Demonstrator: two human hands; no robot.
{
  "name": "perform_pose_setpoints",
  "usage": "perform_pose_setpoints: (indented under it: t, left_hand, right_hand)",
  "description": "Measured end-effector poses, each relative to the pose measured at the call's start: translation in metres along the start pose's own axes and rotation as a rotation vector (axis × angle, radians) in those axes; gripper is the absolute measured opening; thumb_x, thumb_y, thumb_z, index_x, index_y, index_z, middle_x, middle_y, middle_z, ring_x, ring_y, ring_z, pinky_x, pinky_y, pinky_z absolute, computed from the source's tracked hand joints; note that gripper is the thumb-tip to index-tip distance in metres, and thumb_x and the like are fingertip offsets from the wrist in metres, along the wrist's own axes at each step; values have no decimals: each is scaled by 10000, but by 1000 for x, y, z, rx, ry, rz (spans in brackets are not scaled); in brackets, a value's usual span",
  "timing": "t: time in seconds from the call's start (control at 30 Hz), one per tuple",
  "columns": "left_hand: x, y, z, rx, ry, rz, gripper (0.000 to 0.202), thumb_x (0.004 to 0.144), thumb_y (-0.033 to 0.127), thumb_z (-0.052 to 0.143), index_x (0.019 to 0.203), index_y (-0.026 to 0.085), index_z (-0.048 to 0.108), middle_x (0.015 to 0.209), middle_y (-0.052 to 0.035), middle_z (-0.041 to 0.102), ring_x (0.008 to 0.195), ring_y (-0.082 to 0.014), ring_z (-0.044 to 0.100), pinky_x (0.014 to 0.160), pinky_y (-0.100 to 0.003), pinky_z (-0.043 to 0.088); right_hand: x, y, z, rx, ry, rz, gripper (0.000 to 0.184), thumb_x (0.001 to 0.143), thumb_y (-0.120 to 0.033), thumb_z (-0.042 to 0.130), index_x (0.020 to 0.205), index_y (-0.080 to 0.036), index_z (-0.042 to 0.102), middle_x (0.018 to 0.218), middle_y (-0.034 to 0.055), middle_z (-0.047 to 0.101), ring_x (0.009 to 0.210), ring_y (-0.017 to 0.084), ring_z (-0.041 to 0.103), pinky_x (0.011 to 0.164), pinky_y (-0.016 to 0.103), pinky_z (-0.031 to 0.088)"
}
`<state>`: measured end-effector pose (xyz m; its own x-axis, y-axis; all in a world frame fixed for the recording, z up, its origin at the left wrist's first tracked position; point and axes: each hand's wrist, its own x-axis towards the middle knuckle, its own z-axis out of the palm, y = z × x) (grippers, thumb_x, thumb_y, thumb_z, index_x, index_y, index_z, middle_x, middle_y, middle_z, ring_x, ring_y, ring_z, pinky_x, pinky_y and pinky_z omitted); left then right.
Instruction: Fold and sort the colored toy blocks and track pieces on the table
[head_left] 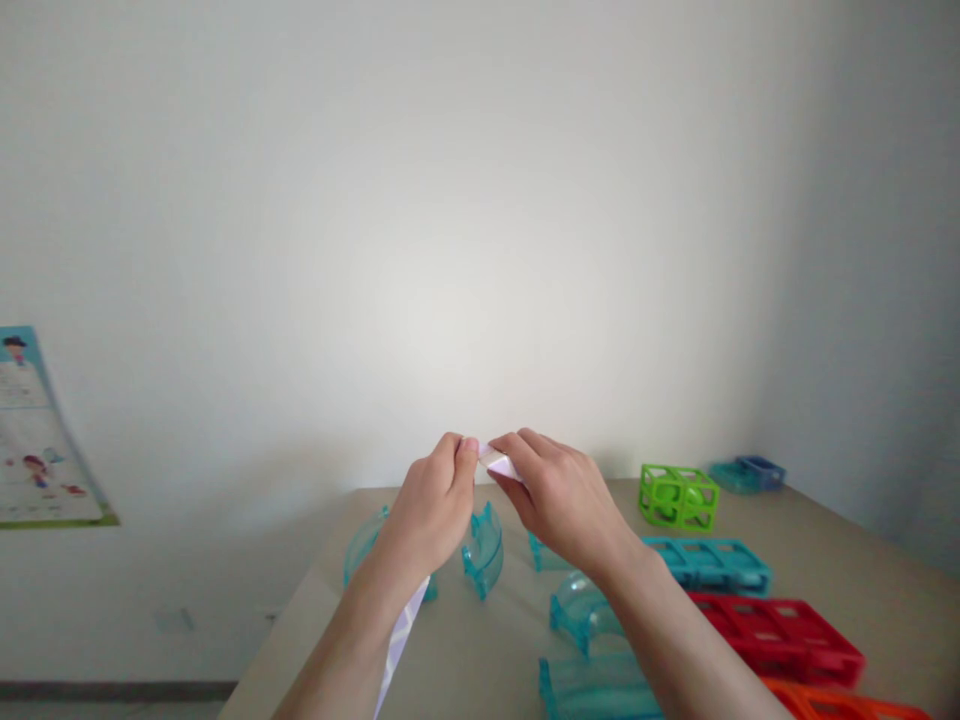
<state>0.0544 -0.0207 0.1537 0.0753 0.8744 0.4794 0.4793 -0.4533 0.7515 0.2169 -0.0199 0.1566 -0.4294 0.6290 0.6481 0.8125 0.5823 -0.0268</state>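
My left hand [435, 500] is closed, with its thumb pressed on a lavender-and-white patterned strip [501, 462]. From the other side, the fingers of my right hand [559, 490] pinch the same strip, and a short stretch of it shows between the two hands. More of this pattern hangs below my left wrist. Both hands are raised over the table, close together. Beneath them stand clear teal curved plastic pieces: one curved piece [484, 552] between the hands, another [363, 548] partly behind my left hand. What lies inside my fists is hidden.
On the right of the table [480, 660] are a green frame block [679, 497], a teal block [712, 565], a red block [787, 635] and an orange piece [840, 702]. Clear teal tubes [592, 685] lie near my right forearm. A blue tray [761, 470] sits far right by the wall.
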Motion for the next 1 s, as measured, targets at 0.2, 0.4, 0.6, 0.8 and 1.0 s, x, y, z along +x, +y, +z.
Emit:
perform_pose_setpoints:
  t: [0.2, 0.4, 0.6, 0.8, 1.0]
  left_hand:
    - [0, 3, 2, -195, -28, 44, 341, 907, 490, 436, 719, 208, 472, 562, 55, 441, 437, -92, 415, 437, -212, 283]
    - [-3, 16, 8, -645, -58, -215, 420, 878, 548, 426, 668, 187, 465, 486, 52, 474, 297, -83, 405, 318, -204, 294]
    - [-2, 14, 23, -1034, -345, -509, 440, 894, 454, 404, 644, 123, 552, 484, -11, 542, 319, -98, 480, 322, -201, 381]
    - [3, 16, 30, -1082, -546, -729, 440, 945, 359, 236, 743, 142, 562, 427, 25, 481, 242, -102, 408, 234, -198, 336]
    - [-4, 6, 40, -1212, -913, -851, 290, 901, 349, 380, 828, 149, 576, 452, 55, 468, 252, -76, 403, 262, -171, 384]
  right_hand:
    - [-4, 7, -3, 212, 70, 15, 194, 903, -321, 529, 1020, -188, 610, 860, 56, 687, 723, 176, 610, 616, 266, 379]
    - [0, 6, -7, 906, 216, 301, 384, 801, -411, 663, 1103, -182, 601, 832, 32, 675, 621, 140, 580, 549, 249, 449]
    - [4, 5, -4, 1205, 248, 371, 327, 784, -469, 673, 774, -146, 618, 633, 10, 600, 551, 122, 535, 528, 250, 452]
    - [2, 13, 4, 1234, 260, 411, 339, 801, -469, 648, 830, -133, 673, 703, 33, 650, 629, 149, 568, 570, 256, 443]
    - [3, 18, 7, 1683, 132, 170, 367, 741, -267, 648, 1098, -187, 628, 930, 65, 692, 790, 203, 622, 663, 310, 479]
